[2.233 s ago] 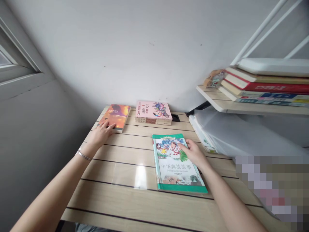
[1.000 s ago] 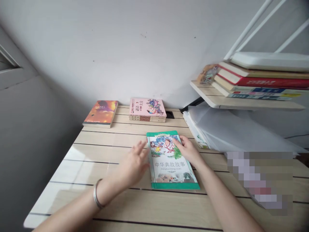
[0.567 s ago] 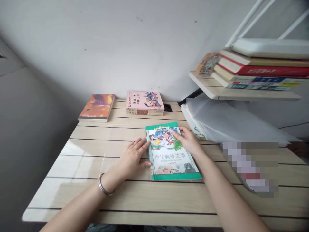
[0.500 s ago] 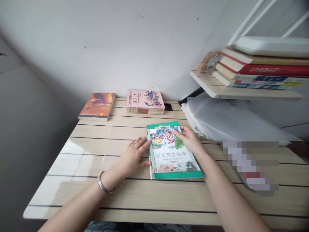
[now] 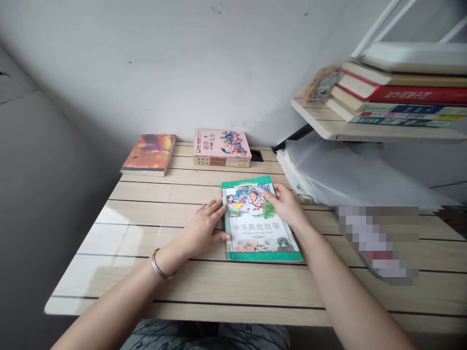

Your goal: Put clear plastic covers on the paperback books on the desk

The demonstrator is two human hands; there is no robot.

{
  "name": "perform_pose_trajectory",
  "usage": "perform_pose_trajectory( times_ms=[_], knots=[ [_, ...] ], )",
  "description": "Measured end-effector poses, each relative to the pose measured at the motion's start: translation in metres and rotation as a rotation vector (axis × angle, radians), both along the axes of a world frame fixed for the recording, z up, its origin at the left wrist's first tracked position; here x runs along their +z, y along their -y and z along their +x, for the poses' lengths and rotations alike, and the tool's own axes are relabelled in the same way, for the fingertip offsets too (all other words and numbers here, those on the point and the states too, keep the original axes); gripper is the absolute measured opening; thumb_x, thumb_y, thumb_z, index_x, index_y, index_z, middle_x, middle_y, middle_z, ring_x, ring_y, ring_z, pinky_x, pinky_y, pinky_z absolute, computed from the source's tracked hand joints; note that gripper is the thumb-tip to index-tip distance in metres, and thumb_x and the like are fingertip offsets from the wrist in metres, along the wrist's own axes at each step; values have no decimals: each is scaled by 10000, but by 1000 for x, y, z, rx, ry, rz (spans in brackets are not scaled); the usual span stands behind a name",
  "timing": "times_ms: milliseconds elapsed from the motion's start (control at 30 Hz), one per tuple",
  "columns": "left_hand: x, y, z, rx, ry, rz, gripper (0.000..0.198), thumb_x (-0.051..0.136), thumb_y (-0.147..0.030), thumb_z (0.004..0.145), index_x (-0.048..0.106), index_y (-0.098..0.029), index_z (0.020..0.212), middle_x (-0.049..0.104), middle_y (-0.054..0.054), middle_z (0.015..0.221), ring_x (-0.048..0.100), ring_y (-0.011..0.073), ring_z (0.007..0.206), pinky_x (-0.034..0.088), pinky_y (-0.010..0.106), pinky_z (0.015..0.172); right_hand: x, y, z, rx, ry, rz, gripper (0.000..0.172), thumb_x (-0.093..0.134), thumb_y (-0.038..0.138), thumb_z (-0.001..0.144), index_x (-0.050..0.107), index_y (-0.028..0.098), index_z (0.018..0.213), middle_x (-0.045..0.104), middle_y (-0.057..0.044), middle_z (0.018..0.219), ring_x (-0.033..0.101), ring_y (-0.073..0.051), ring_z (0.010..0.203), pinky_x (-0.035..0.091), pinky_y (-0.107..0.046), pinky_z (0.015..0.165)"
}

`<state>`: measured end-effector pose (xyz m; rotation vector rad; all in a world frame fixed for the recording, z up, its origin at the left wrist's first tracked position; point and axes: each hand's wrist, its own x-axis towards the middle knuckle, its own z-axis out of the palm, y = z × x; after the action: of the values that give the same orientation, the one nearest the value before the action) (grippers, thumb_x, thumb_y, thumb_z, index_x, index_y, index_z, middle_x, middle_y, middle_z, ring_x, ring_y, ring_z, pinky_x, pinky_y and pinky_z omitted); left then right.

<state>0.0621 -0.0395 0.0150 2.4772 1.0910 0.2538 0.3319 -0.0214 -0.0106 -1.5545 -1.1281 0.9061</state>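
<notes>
Mid-frame, the left hand (image 5: 202, 232) and right hand (image 5: 285, 206) lie spread flat against the green book (image 5: 257, 224), squaring it; lifting needs a pinch.

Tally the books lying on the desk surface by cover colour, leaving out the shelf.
Green cover: 1, the green book between the left hand and right hand
Orange cover: 1, the orange book
Pink cover: 1, the pink book, topping a small stack
Total: 3
</notes>
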Motion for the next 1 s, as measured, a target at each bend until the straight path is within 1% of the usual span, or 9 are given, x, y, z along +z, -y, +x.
perform_pose_trajectory(
  times_ms=[133,300,467,600,700,833,1000],
  knots=[
    [-2,2,1,7,-19,16,788,600,-539,810,308,-177,1446,283,145,1520,227,290,1410,233,473,1140,-6,-1,1,21,41,20,466,652,602,655,485,230,882,693,-37,750,658,-213,651,515,-324,566],
    [0,5,2,26,-47,1,811,591,-554,808,288,-173,1457,268,134,1526,209,302,1412,225,476,1142,-11,-3,4,37,98,46,421,636,580,670,474,238,855,694,-38,795,661,-215,720,521,-344,644],
    [-1,6,2,27,-51,2,826,582,-580,802,287,-176,1459,269,132,1525,210,301,1412,215,475,1146,-9,-3,4,30,54,-1,459,648,597,627,469,238,851,694,-58,848,664,-241,765,521,-340,596],
    [-4,6,2,29,-46,21,829,568,-600,801,287,-182,1459,264,125,1528,206,303,1413,217,483,1144,-8,-4,3,28,49,-11,465,651,599,621,473,237,852,687,-43,818,650,-225,707,515,-334,574],
    [-2,6,2,28,-57,14,823,562,-604,803,298,-176,1455,263,127,1527,203,304,1414,216,482,1144,-9,-4,3,29,58,1,450,645,596,637,469,238,845,678,-26,788,635,-206,672,512,-329,576],
    [0,6,3,27,-60,13,814,561,-600,806,298,-185,1455,269,130,1525,210,308,1411,223,492,1140,-11,-3,5,34,94,13,418,625,588,668,463,241,835,672,-20,781,634,-212,698,511,-331,594],
    [-3,6,2,26,-46,22,809,562,-603,803,309,-187,1450,274,136,1523,219,304,1409,234,494,1138,-14,-3,8,9,204,-1,328,614,517,728,485,242,852,680,-14,780,640,-222,725,516,-347,638]
  ],
)
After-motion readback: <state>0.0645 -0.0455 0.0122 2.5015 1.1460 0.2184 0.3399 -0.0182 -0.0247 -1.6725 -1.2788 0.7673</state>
